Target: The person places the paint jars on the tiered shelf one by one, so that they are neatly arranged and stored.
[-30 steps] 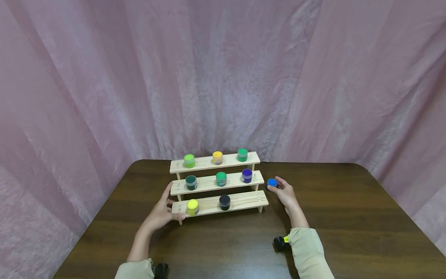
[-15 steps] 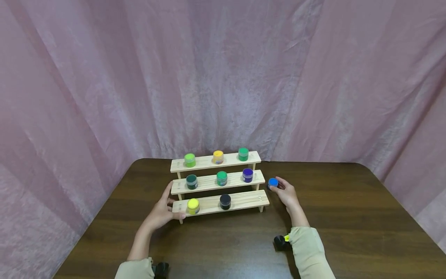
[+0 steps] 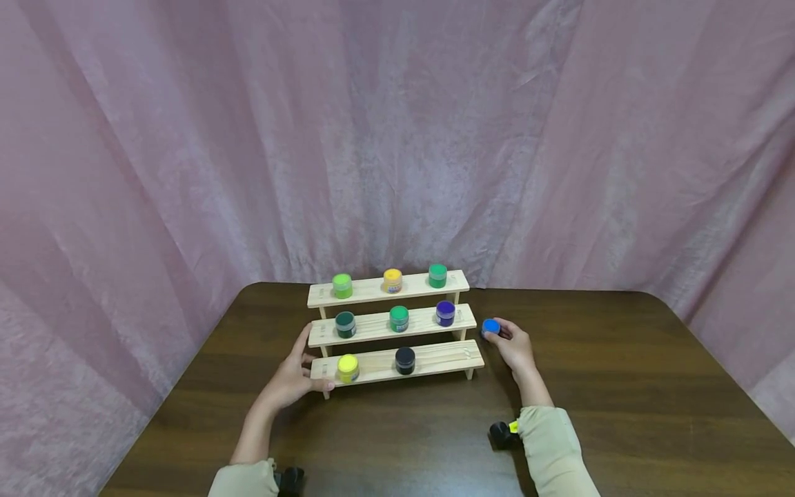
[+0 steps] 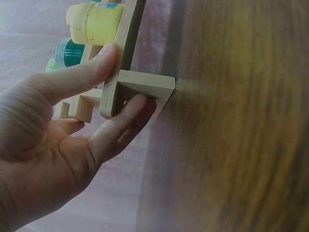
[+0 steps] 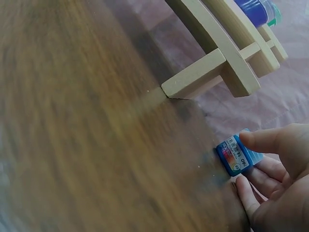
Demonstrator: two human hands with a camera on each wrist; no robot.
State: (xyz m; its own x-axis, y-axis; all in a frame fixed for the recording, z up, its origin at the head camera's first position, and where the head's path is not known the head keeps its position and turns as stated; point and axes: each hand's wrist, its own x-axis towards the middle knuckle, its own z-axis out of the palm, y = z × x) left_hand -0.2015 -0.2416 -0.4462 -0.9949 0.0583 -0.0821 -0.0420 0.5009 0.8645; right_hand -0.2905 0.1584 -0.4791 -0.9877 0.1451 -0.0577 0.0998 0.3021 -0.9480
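A three-tier wooden rack [image 3: 435,357] stands on the table with several small paint jars on it. My left hand [image 3: 288,381] grips the rack's left end. In the left wrist view its thumb lies on the lowest board beside the yellow paint jar [image 4: 99,24], fingers under the board by the leg [image 4: 147,81]. To the right of the rack, my right hand [image 3: 514,348] pinches a blue paint jar [image 3: 491,327] between thumb and fingers. That jar's label [image 5: 235,152] shows in the right wrist view, with its base right at the tabletop.
On the lowest board stands a black jar [image 3: 405,361]. The middle board bears dark green, green and purple [image 3: 445,314] jars; the top one bears light green, orange-yellow [image 3: 393,281] and green jars. A pink curtain [image 3: 397,138] hangs behind the brown table [image 3: 621,386].
The whole head view has slid slightly, so rack and jars appear a little further right. Both hands keep their holds on the rack and the blue paint jar.
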